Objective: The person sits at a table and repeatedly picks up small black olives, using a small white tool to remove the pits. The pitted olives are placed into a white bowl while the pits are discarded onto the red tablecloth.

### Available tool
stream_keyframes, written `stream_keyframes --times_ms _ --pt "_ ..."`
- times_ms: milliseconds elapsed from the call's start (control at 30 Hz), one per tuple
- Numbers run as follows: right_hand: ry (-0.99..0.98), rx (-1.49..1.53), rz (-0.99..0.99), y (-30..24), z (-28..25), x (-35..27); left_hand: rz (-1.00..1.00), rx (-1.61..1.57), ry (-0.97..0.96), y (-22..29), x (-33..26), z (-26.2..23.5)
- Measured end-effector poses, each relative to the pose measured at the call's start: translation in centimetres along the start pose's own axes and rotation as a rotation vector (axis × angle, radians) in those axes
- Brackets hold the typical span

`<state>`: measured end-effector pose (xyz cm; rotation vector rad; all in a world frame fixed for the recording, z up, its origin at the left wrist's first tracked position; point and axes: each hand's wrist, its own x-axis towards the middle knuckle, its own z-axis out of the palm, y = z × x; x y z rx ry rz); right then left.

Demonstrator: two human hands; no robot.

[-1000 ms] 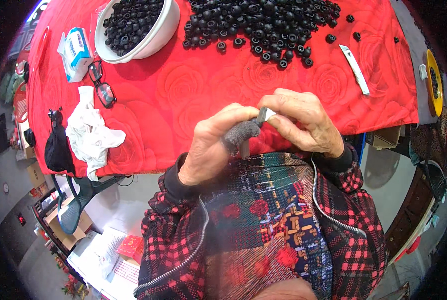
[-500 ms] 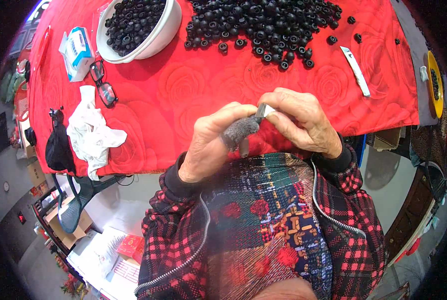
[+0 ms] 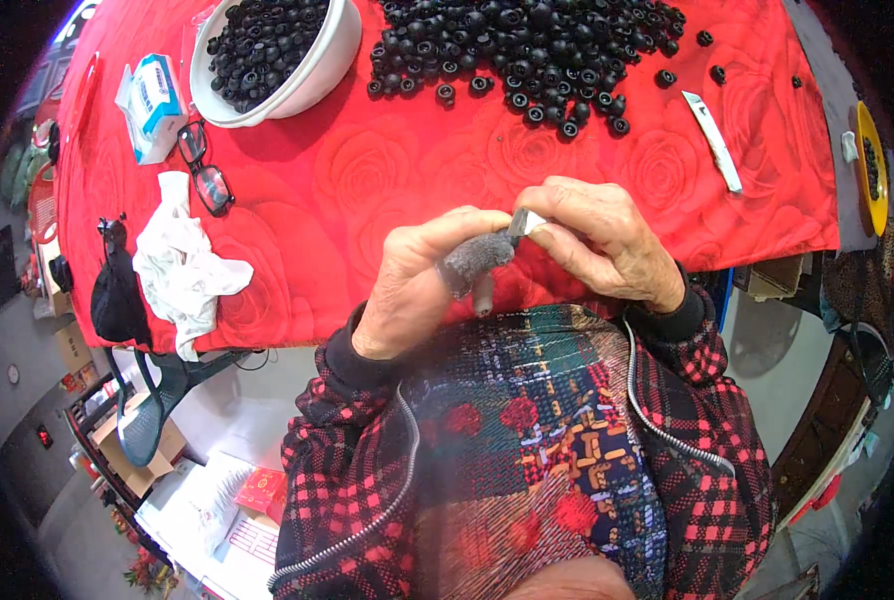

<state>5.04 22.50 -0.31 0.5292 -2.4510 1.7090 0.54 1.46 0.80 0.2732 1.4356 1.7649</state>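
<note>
My left hand is closed in a pinch, with a fuzzy grey finger cover on its index finger. Between that finger and the thumb is a small black part, mostly hidden. My right hand grips a short metal blade by its white wrapped end. The blade meets the left thumb tip, over the black part. Both hands are close together above the table's near edge. Beyond them lies a large heap of round, hollow black parts.
A white basin of black parts stands at the far left. Near it are a tissue pack, eyeglasses and a white cloth. Rightward lie a white strip and a yellow dish. A red rose-patterned cloth covers the table.
My left hand has shifted slightly left, and the blade has tilted a little with it. My right hand keeps nearly the same place; the things on the table have not moved.
</note>
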Motion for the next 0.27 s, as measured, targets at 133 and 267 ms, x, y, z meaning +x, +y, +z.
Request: stream_keyframes --times_ms 133,267 --pt "-0.023 0.043 0.004 0.28 -0.09 -0.01 -0.025 -0.031 -0.016 -0.09 -0.02 -0.24" --pt "-0.051 0.057 0.023 0.27 -0.40 -0.03 -0.016 -0.078 -0.055 -0.21 0.21 -0.40"
